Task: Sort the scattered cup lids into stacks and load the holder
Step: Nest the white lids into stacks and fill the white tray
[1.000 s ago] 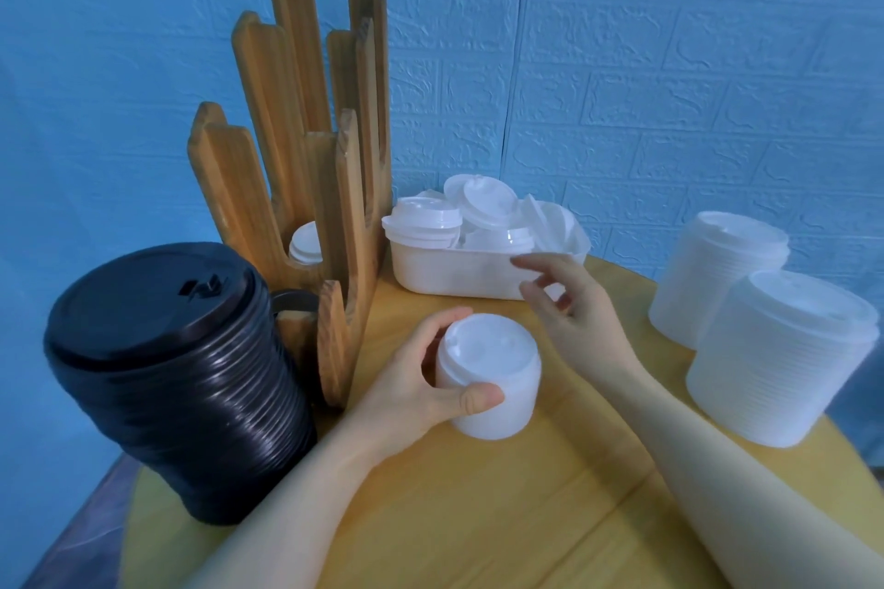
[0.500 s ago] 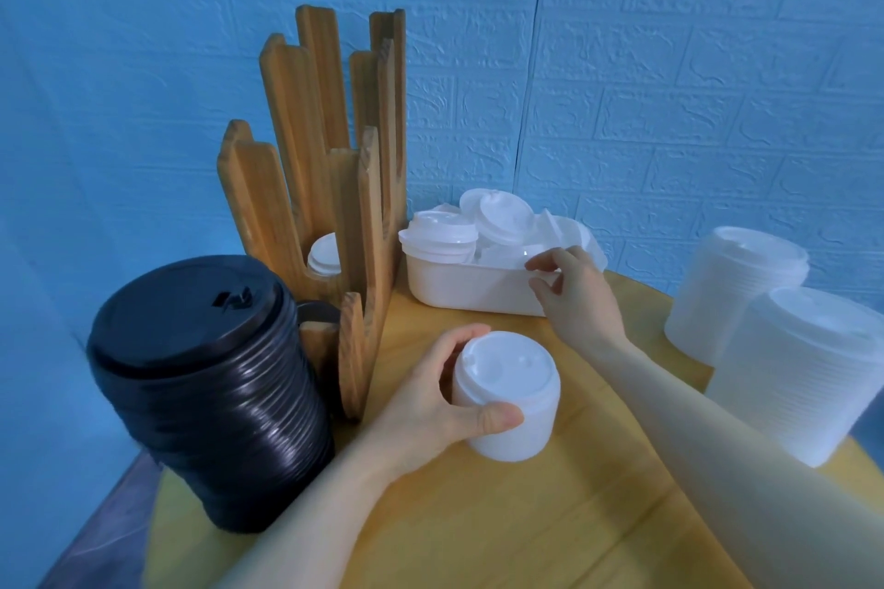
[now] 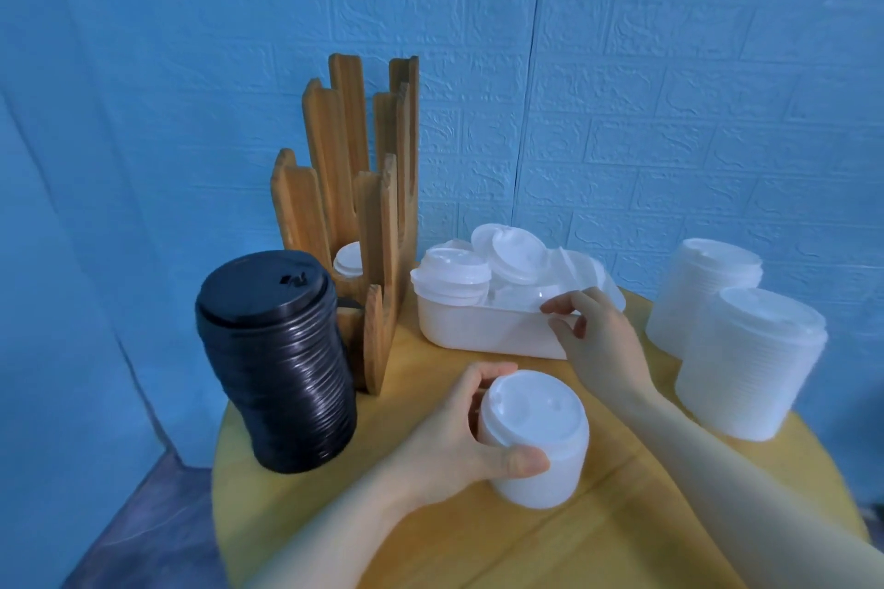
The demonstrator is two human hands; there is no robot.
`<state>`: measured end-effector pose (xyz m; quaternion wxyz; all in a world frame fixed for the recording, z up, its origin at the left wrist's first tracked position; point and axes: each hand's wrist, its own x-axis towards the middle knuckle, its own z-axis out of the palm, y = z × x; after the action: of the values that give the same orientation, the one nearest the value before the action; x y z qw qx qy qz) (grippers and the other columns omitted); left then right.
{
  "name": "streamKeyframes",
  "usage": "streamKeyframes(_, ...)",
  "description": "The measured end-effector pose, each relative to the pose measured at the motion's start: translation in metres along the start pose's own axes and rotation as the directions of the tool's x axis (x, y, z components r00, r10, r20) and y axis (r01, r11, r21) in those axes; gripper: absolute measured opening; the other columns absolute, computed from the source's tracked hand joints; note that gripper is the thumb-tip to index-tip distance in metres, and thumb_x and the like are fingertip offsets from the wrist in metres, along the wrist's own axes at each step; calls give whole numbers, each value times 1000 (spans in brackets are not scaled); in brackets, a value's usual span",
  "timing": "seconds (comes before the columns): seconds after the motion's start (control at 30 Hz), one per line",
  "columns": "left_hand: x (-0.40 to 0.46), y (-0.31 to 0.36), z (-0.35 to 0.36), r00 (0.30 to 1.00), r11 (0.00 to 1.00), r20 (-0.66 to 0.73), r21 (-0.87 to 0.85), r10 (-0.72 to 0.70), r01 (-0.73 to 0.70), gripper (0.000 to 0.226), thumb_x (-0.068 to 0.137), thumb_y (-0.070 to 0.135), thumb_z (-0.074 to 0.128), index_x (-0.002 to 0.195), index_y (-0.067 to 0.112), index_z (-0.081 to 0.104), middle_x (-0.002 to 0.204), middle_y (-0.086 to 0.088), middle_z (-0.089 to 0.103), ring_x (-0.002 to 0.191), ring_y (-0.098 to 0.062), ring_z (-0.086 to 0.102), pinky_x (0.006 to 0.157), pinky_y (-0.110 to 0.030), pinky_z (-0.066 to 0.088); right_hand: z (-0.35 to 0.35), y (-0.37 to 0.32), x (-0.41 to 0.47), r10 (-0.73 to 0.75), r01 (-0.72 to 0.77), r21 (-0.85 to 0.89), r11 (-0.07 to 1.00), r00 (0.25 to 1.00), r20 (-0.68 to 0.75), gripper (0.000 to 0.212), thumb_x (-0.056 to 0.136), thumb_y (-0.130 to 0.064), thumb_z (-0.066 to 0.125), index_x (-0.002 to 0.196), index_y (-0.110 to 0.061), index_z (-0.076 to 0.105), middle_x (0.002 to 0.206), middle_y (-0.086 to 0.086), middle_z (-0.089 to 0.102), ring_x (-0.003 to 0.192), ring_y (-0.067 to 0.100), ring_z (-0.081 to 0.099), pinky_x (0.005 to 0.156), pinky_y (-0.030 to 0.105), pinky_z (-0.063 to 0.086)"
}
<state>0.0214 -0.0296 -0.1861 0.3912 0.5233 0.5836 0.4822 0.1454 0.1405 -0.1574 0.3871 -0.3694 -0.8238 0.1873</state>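
Note:
My left hand (image 3: pixel 459 435) grips a short stack of small white lids (image 3: pixel 533 438) standing on the wooden table (image 3: pixel 526 540). My right hand (image 3: pixel 593 340) reaches to the white bin (image 3: pixel 469 330) of loose white lids (image 3: pixel 516 254), its fingertips pinching the edge of a lid at the bin's near rim. The wooden slotted holder (image 3: pixel 359 206) stands behind left, with a few small white lids (image 3: pixel 348 261) low in one slot.
A tall stack of black lids (image 3: pixel 277 359) stands at the table's left edge. Two stacks of large white lids (image 3: pixel 703 297) (image 3: pixel 751 363) stand at the right. A blue brick-pattern wall lies close behind.
My right hand has moved forward from above the small stack to the bin's near rim and taken a lid edge. The left hand stays on the stack. The camera tilted up.

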Motion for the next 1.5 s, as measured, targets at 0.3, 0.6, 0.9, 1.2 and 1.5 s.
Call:
streamKeyframes(0.3, -53, 8, 35, 998, 999, -42, 29, 39, -38, 85, 52, 49, 87, 126, 38, 47, 127, 14, 59, 114, 5, 56, 95, -18, 47, -45, -14, -77, -26, 26, 3, 1000, 1000, 9, 18, 90, -10, 63, 97, -25, 70, 85, -20, 49, 65, 1, 51, 62, 25, 34)
streamKeyframes(0.6, -103, 11, 64, 991, 998, -114, -17, 62, -65, 88, 50, 49, 86, 129, 37, 48, 123, 17, 62, 109, 6, 59, 89, -17, 49, -75, -28, -135, -94, 94, 75, 993, 996, -12, 22, 89, -7, 64, 91, -28, 69, 91, -12, 57, 63, 9, 50, 66, 32, 45)
streamKeyframes(0.9, -109, 15, 82, 992, 996, -92, 3, 85, -85, 92, 51, 53, 86, 133, 37, 46, 132, 17, 58, 115, 9, 55, 94, -14, 46, -90, -33, -160, -118, 123, 147, 981, 992, -41, 26, 90, -4, 63, 89, -29, 68, 91, -14, 61, 72, 0, 54, 64, 9, 38)
streamKeyframes(1.2, -97, 16, 87, 992, 996, -90, -26, 87, -90, 95, 50, 52, 86, 135, 34, 46, 130, 13, 60, 112, 7, 58, 91, -16, 48, -107, -30, -135, 29, 25, 259, 965, 979, -204, 13, 90, -11, 63, 97, -22, 64, 97, -6, 59, 72, 3, 51, 66, 13, 38)
streamKeyframes(1.5, -99, 16, 86, 993, 997, -78, 4, 83, -83, 92, 52, 54, 86, 134, 40, 47, 130, 18, 59, 116, 7, 55, 97, -19, 48, -112, -26, -95, 167, -153, 194, 969, 984, -62, 8, 91, -21, 63, 85, -16, 65, 74, -11, 59, 78, 16, 54, 64, 24, 38)
